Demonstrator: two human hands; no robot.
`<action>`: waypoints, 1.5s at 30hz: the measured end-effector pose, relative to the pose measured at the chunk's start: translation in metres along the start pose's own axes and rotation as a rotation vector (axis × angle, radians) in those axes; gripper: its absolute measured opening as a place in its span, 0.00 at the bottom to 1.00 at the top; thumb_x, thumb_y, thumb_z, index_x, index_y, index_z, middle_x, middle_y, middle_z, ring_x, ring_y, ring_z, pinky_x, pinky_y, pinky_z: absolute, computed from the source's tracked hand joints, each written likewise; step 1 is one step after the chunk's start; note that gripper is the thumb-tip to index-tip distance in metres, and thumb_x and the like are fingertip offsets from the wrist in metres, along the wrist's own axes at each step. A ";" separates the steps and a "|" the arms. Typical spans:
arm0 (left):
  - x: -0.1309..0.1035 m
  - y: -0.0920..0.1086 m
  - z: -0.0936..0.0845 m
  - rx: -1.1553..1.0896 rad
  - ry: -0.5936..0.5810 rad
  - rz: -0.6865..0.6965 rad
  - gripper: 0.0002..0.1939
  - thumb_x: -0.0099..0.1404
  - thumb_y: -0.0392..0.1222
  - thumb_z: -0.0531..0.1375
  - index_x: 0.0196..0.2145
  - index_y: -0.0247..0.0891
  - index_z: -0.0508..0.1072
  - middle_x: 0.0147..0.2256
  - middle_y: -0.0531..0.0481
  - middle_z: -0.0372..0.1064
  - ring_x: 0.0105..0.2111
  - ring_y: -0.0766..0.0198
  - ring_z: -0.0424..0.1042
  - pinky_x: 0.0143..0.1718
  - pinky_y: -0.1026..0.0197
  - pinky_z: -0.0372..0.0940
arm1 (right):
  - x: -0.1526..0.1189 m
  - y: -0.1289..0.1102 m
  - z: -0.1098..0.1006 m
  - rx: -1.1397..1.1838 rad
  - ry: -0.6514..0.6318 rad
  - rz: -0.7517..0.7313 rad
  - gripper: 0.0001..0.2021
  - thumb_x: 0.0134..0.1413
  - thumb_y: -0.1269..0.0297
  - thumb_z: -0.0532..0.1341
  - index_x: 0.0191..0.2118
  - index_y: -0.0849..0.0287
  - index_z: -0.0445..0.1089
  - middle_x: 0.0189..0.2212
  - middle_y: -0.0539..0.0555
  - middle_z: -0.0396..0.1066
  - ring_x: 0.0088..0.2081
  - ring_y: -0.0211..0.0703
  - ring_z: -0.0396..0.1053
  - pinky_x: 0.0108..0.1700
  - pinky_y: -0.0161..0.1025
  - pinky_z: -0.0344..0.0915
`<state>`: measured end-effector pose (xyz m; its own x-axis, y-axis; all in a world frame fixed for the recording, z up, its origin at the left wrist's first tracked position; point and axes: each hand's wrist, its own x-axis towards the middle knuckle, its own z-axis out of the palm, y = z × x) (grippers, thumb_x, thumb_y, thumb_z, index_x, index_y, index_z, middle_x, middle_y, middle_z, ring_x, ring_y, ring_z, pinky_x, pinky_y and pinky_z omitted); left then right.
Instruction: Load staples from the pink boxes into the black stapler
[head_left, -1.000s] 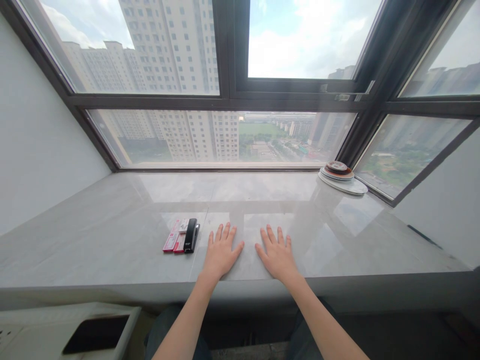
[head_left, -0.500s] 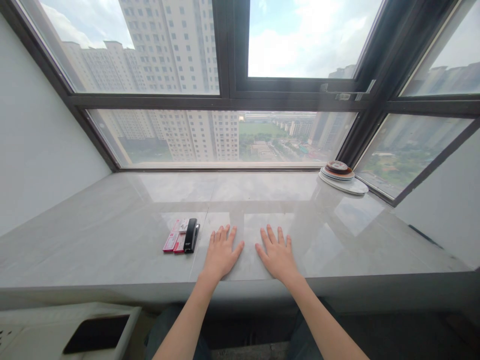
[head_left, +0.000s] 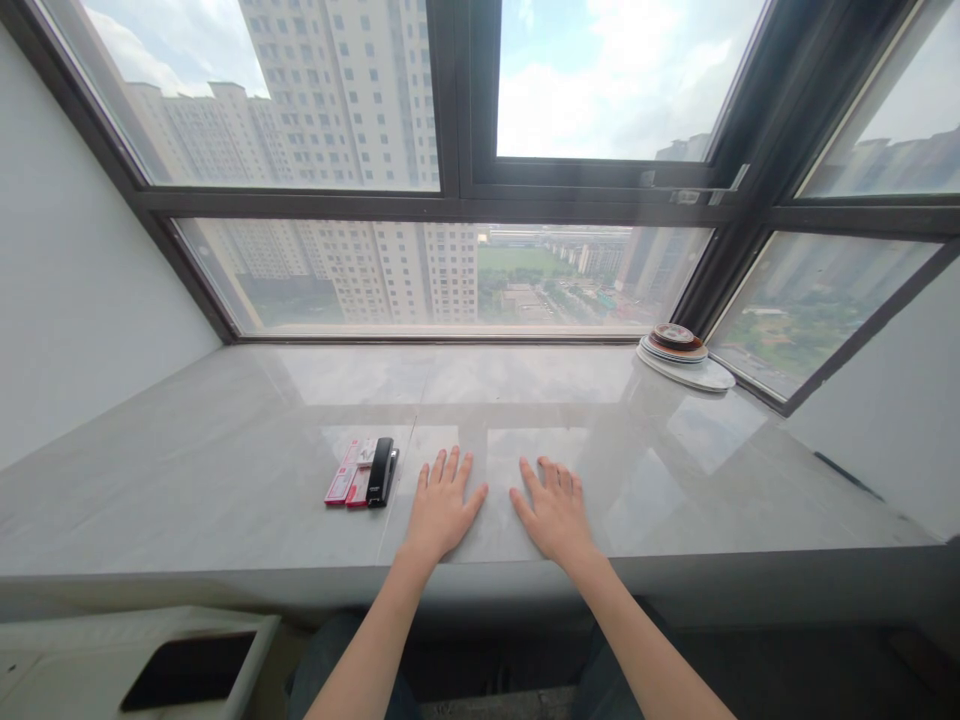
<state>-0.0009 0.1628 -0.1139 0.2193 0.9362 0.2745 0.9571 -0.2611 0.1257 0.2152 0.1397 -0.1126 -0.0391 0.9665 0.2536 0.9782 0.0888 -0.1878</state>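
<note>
the bare left hand (head_left: 444,508) is positioned palm down on the pale grey, glossy, stone-look window ledge (head_left: 210,470), near its front edge. its fingers are spread apart and directed toward the far side; the thumb is directed to the right. the bare right hand (head_left: 555,515) is positioned palm down on the same ledge, to the right of the left hand and apart from it. its thumb is directed to the left, and its index finger stands clear of the remaining fingers, which lie close together. the grip of each hand is released: the fingers are away from the palm.

the black, elongated stapler (head_left: 380,472) lies on the ledge just to the left of the left hand, not touching it, with its length running from near to far. immediately to its left are a small white printed box (head_left: 367,451) at the far end and a flat red-and-white box (head_left: 358,488) at the near end. a long, flat pink-and-white box (head_left: 343,473) forms the left side of the group.

a stack of round plates (head_left: 676,345), white at the base and brown toward the top, stands at the far right of the ledge, beside the dark brown window frame (head_left: 315,204). a white casing with a black rectangular panel (head_left: 191,670) is located at the near left, below the ledge.
</note>
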 end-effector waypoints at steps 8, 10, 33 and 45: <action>0.000 -0.001 0.000 0.009 0.008 0.002 0.33 0.74 0.61 0.44 0.71 0.48 0.51 0.72 0.49 0.41 0.71 0.49 0.40 0.69 0.41 0.38 | 0.002 0.003 0.010 -0.028 -0.037 -0.005 0.32 0.68 0.43 0.45 0.73 0.47 0.47 0.73 0.55 0.41 0.72 0.62 0.32 0.68 0.64 0.29; 0.000 -0.001 0.000 0.012 0.006 0.001 0.33 0.74 0.61 0.44 0.71 0.47 0.51 0.72 0.49 0.41 0.72 0.49 0.39 0.69 0.41 0.38 | 0.002 0.003 0.011 -0.033 -0.047 -0.003 0.33 0.68 0.43 0.45 0.73 0.47 0.46 0.74 0.54 0.38 0.73 0.62 0.30 0.68 0.64 0.27; -0.042 0.008 -0.007 -0.033 0.048 0.065 0.33 0.72 0.42 0.50 0.72 0.44 0.50 0.71 0.45 0.46 0.72 0.46 0.39 0.69 0.37 0.41 | 0.052 -0.128 0.003 0.523 -0.195 -0.156 0.38 0.62 0.41 0.56 0.70 0.60 0.52 0.64 0.67 0.58 0.65 0.61 0.53 0.64 0.59 0.49; -0.113 0.011 -0.044 -0.115 0.056 0.041 0.25 0.74 0.45 0.50 0.67 0.44 0.60 0.64 0.44 0.60 0.64 0.49 0.59 0.63 0.44 0.58 | 0.106 -0.195 -0.001 0.536 -0.237 -0.294 0.25 0.53 0.59 0.65 0.56 0.58 0.65 0.52 0.59 0.66 0.53 0.52 0.63 0.53 0.45 0.61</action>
<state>-0.0232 0.0438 -0.1020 0.2441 0.9105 0.3337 0.9187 -0.3273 0.2210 0.0204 0.2245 -0.0483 -0.3933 0.9050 0.1619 0.6852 0.4060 -0.6048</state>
